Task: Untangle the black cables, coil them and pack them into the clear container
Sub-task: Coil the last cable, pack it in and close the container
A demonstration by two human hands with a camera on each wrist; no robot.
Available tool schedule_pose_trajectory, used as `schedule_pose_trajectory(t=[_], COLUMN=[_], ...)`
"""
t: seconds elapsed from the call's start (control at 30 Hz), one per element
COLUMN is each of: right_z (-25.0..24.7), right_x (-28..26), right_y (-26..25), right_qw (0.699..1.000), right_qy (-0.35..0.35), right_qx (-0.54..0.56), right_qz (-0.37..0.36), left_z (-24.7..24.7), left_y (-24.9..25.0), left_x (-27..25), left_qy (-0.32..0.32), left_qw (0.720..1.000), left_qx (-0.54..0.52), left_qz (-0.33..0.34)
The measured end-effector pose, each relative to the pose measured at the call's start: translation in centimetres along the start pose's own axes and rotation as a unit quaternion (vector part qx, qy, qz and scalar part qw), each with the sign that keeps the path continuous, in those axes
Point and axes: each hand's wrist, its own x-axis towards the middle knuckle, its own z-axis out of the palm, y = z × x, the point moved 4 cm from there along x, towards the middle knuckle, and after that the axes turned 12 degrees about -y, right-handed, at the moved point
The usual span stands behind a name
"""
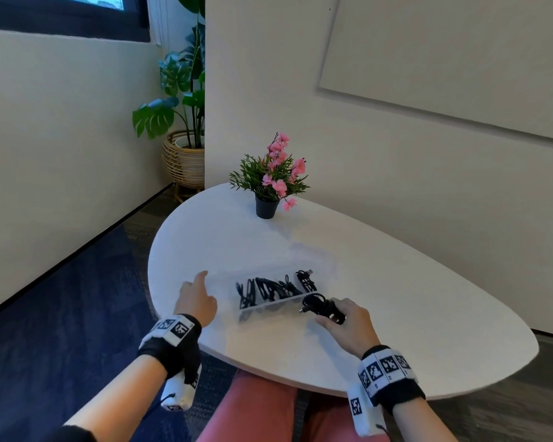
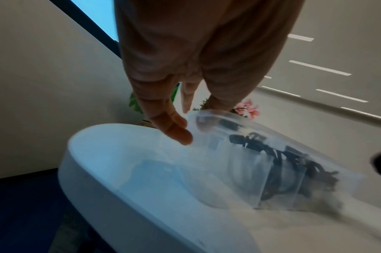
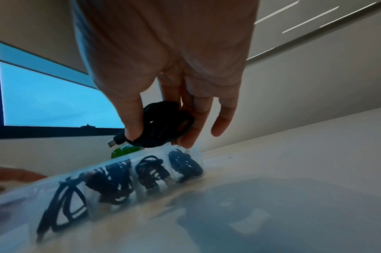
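Carry the coiled USB cable (image 1: 321, 306), pinched in the right hand (image 1: 348, 320), to the clear box's (image 1: 270, 304) empty nine-o'clock compartment (image 1: 222, 287); the left hand (image 1: 195, 303), fingers straight, braces it.
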Motion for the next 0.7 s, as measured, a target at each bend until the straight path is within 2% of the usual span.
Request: schedule_pose_trajectory(t=[0.1,0.27,0.47,0.57,0.63,0.7], right_z=[-1.3,-2.6,-1.7,-0.4,0.6,1.5], right_x=[-0.6,-1.4,-1.8,-1.6,-1.2,-0.9], right_y=[0.3,0.2,-2.4,-3.3,-3.3,-3.2], right_qw=[0.999,0.995,0.996,0.996,0.995,0.991], right_qy=[0.032,0.075,0.077,0.070,0.059,0.050], right_qx=[0.021,0.047,0.026,-0.040,-0.074,-0.108], right_qz=[0.018,0.035,0.023,0.033,0.045,0.053], left_z=[2.8,6.6,9.0,8.3,7.5,7.3], left_y=[2.0,6.0,9.1,9.8,10.3,11.0], left_x=[-1.0,-2.1,-2.9,-2.9,-3.1,-3.4], left_qy=[-0.047,-0.104,-0.157,-0.133,-0.102,-0.109], left_qw=[0.998,0.990,0.981,0.980,0.975,0.962], left_qx=[0.023,-0.015,-0.019,0.038,0.046,0.034], left_qz=[0.044,0.093,0.113,0.141,0.189,0.249])
